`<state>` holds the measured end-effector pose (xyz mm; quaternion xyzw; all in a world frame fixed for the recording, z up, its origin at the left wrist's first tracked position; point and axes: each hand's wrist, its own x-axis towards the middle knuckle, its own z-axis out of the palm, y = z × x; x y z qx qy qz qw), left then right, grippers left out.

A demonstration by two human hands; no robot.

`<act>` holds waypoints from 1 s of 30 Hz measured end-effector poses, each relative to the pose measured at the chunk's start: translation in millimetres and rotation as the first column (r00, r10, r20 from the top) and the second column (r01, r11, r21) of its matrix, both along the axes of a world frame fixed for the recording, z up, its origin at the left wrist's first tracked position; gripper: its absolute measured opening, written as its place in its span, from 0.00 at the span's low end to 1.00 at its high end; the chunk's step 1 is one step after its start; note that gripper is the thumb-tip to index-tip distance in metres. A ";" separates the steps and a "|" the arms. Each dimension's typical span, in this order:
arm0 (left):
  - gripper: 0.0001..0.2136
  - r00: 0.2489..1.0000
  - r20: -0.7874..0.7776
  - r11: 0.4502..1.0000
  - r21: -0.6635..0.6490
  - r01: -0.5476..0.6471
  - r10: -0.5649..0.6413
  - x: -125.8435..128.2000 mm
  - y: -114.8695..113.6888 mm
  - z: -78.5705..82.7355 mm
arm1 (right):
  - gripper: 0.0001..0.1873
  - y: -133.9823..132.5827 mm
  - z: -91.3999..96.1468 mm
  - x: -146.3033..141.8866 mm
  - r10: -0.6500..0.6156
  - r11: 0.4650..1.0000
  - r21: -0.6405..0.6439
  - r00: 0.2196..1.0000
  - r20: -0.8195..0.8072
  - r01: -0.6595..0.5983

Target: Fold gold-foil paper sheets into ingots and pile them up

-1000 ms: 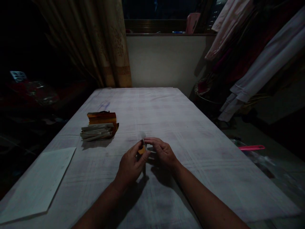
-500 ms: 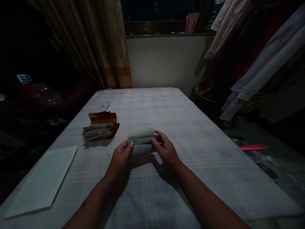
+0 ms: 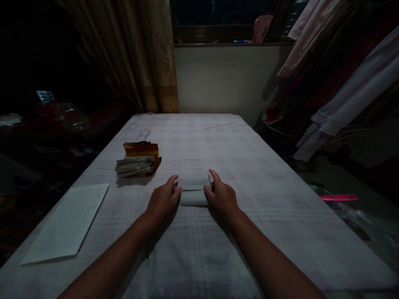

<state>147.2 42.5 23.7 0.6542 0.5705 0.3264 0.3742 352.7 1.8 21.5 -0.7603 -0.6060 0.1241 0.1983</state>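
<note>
A small folded sheet of paper (image 3: 195, 198) lies low over the table in front of me, a crease running across it. My left hand (image 3: 164, 197) is at its left edge, thumb against the crease and index finger raised apart from the thumb. At the right edge is my right hand (image 3: 222, 195), its thumb on the paper and its index finger pointing up. The other fingers are curled and partly hidden. To the left stands a bundle of folded papers (image 3: 135, 167) beside a shiny amber wrapper (image 3: 141, 150).
A larger white sheet (image 3: 67, 224) rests at the left of the cloth-covered table (image 3: 218, 137). Behind are a patterned curtain (image 3: 156, 62) and a windowsill with a pink cup (image 3: 262, 28). Clothes (image 3: 352, 95) hang at the right, above a pink handle (image 3: 339, 197).
Both hands have brought the paper down and nearer to me. Its folded part now faces down toward my side, and my index fingers have lifted off it. The view has shifted slightly left.
</note>
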 end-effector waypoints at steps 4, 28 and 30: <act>0.14 0.928 -0.350 0.857 0.431 0.281 -0.128 -2.9 -9.6 -4.6 | 0.33 1.9 -1.5 0.5 0.025 0.999 -0.036 0.993 0.120 -0.021; 0.14 0.794 -0.458 0.681 0.431 0.592 -0.400 -2.8 -13.5 -15.9 | 0.12 -11.7 -18.9 26.0 0.611 0.728 0.278 0.777 0.154 -0.627; 0.13 0.790 -0.463 0.679 0.428 0.596 -0.401 -1.5 -13.4 -16.0 | 0.11 -9.9 -21.1 25.9 0.610 0.727 0.267 0.774 0.170 -0.633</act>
